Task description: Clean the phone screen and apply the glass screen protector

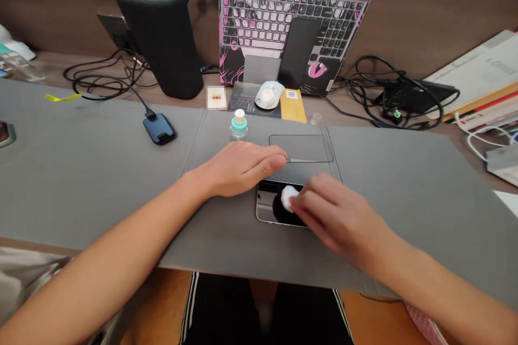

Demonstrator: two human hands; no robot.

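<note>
A smartphone (266,213) lies face up on the grey desk mat (117,188), its black glass reflecting. My right hand (338,215) pinches a white wad (288,198), which looks like cotton, against the phone's screen and covers the phone's right part. My left hand (238,168) rests palm down just beyond the phone's upper left edge, fingers stretched to the right and holding nothing. Behind it lies a clear screen protector with a black border (301,149), its left corner close to my fingertips. A small bottle with a teal collar (239,125) stands behind my left hand, partly hidden.
A laptop (259,21) stands at the back with a dark phone (299,51) leaning on it. In front are a mouse (270,95) and a yellow packet (293,106). A black speaker (164,43), a small dark device (159,128) and cables sit left; more cables (394,91) and books lie right.
</note>
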